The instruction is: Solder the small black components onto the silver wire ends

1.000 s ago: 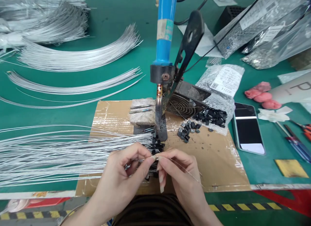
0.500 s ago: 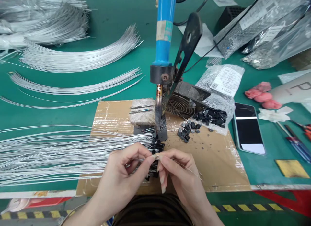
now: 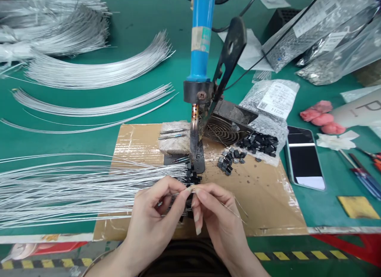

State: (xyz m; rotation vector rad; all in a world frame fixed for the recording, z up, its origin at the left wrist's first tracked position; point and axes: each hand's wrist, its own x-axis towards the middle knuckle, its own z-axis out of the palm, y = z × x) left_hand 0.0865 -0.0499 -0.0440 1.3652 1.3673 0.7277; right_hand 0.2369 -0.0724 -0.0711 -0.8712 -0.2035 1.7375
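My left hand (image 3: 156,215) and my right hand (image 3: 218,213) meet fingertip to fingertip over the cardboard. Both pinch a thin wire (image 3: 230,210), whose fine strands stick out to the right past my right hand. What sits right at the fingertips is too small to make out. Beneath and left of my hands lie many white wires (image 3: 74,189) with small black connectors (image 3: 193,177) at their right ends, partly hidden by my fingers. Just beyond stands a blue-handled soldering iron (image 3: 202,43), clamped upright in a black holder, its tip pointing down.
Cardboard (image 3: 262,205) covers the work spot. A small fan (image 3: 224,128), loose black connectors (image 3: 230,160) and a plastic bag (image 3: 275,98) lie beyond my right hand. A phone (image 3: 305,158) and yellow sponge (image 3: 358,207) sit right. Wire bundles (image 3: 98,72) lie back left.
My hands stay pinched together with barely any shift. The strands beyond my right hand have spread slightly and show more clearly.
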